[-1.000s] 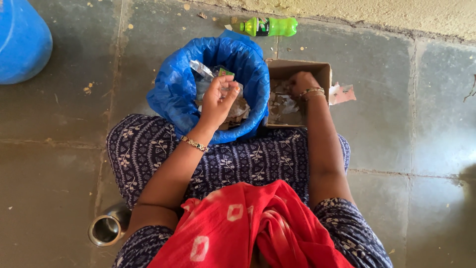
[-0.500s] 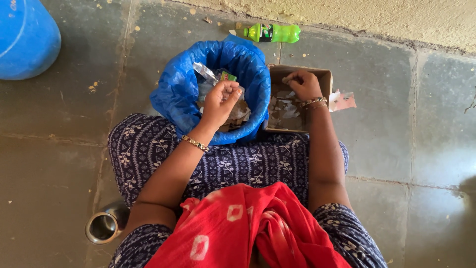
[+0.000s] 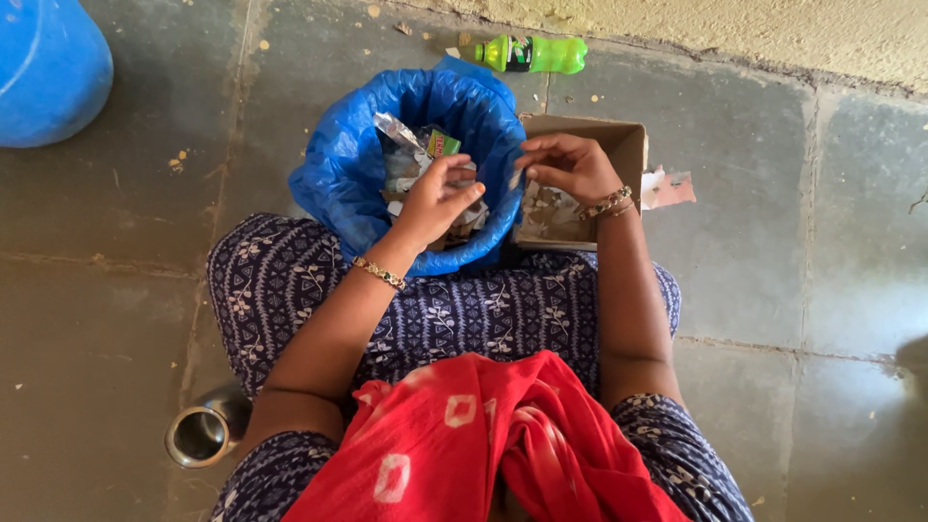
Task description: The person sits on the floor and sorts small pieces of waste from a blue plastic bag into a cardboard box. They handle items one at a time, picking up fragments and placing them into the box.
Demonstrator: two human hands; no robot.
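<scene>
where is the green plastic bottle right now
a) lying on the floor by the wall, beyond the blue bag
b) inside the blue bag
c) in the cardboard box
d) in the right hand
a: the green bottle lies on its side on the floor at the foot of the wall, beyond the blue bag and the cardboard box, with neither hand touching it.

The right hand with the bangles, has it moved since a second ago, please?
Yes. The right hand has risen out of the brown cardboard box and shifted left toward the blue plastic bag.
</scene>
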